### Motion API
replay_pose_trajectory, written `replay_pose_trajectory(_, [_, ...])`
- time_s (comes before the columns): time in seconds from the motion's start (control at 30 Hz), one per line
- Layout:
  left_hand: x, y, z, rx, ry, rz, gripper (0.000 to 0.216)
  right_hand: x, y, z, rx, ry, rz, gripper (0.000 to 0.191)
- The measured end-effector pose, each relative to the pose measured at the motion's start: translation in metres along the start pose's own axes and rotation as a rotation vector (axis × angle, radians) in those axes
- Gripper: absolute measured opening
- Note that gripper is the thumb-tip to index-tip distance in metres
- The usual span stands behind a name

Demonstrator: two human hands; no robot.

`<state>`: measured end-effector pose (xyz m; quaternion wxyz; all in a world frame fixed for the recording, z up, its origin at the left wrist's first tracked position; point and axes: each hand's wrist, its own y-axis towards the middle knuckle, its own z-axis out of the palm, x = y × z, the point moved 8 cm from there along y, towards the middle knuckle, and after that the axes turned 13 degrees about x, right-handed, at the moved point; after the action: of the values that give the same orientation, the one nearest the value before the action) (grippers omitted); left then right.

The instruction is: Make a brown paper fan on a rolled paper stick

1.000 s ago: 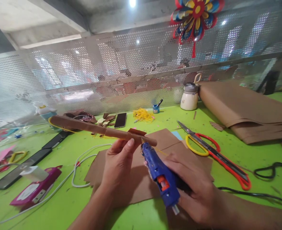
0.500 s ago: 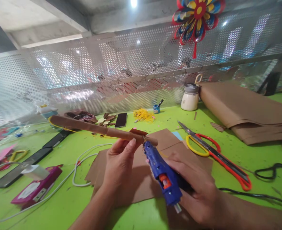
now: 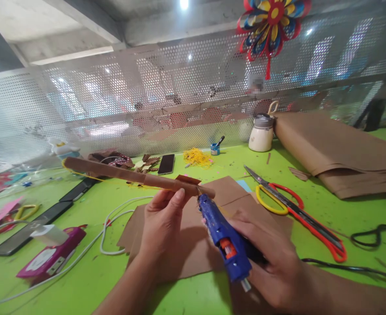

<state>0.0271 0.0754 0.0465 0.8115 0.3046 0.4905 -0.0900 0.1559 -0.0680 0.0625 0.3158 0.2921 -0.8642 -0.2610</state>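
My left hand (image 3: 163, 218) pinches a long brown paper-wrapped stick (image 3: 114, 171), which slants up to the left with a yellow string (image 3: 94, 178) running along its underside. A small brown paper flap (image 3: 188, 179) sticks up from the stick's upper side near its right end. In my right hand (image 3: 268, 249) is a blue glue gun (image 3: 222, 236), fingers wrapped round its handle. The gun's nozzle is at the stick close to the flap; whether it touches cannot be made out. A clear glue stick pokes from the gun's back. Brown paper sheets (image 3: 193, 249) lie beneath my hands.
To the right lie red-and-yellow-handled scissors (image 3: 294, 210), a black cord (image 3: 353, 267) and folded brown paper (image 3: 340, 144). A bottle (image 3: 261, 133), yellow shreds (image 3: 197, 157), a paint pot (image 3: 215, 149) and a phone (image 3: 166, 164) stand behind. A purple power strip (image 3: 51, 258) with white cable sits left.
The glue gun's nozzle has shifted slightly right along the stick. The stick and my left hand have moved very little, a touch to the left.
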Motion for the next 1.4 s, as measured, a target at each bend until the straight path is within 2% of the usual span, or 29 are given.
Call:
replay_pose_trajectory(0.23, [0.0005, -0.0014, 0.0017, 0.005, 0.008, 0.021, 0.014, 0.0013, 0.0017, 0.0005, -0.008, 0.016, -0.026, 0.042])
replay_pose_trajectory(0.43, [0.0064, -0.0031, 0.0013, -0.047, 0.024, -0.053, 0.019, 0.0012, -0.0005, 0.0007, -0.011, -0.024, -0.027, 0.044])
replay_pose_trajectory(0.87, [-0.0019, 0.0, 0.0019, 0.027, -0.005, 0.027, 0.016, -0.0025, -0.0022, 0.0015, -0.012, -0.035, 0.019, 0.039])
replay_pose_trajectory(1.27, [0.0022, -0.0008, 0.003, -0.015, 0.019, -0.037, 0.017, -0.0027, -0.0011, 0.0032, 0.011, 0.02, -0.012, 0.042])
replay_pose_trajectory(1.4, [0.0022, -0.0011, 0.0046, 0.021, 0.023, -0.029, 0.015, -0.0009, -0.001, 0.0029, 0.001, -0.017, -0.024, 0.043])
